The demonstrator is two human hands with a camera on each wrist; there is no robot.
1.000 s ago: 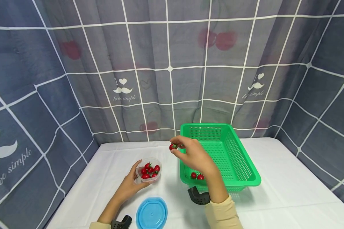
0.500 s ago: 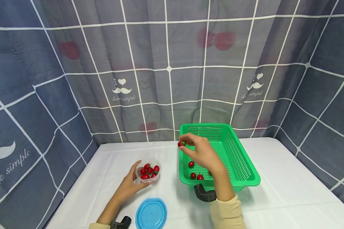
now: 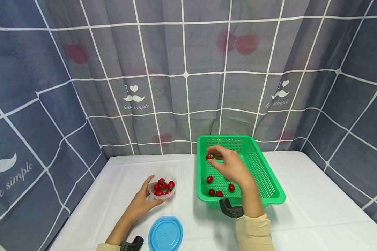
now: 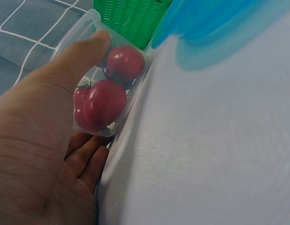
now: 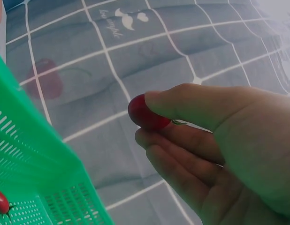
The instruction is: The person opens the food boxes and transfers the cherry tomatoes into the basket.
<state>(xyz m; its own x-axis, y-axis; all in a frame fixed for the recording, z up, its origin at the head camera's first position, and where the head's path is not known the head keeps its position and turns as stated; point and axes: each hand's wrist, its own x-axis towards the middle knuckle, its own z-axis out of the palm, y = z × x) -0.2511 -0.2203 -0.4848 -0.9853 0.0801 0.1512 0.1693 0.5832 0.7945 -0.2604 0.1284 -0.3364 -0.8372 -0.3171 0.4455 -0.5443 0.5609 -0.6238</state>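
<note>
Right hand (image 3: 230, 166) pinches tomato (image 5: 146, 114), long axis and stem (image 5: 179, 123) palmward; left hand (image 3: 142, 201) grips tub (image 3: 168, 176).

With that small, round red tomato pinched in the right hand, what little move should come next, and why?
Probably lower the right hand and release its small, round red tomato into the green, perforated plastic basket: in the head view the tomato appears over the basket, and four similar red tomatoes lie inside.

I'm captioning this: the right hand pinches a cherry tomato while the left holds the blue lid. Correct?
Not the blue lid: the left hand holds the clear tub, as the head view shows. The right hand does pinch a cherry tomato.
</note>
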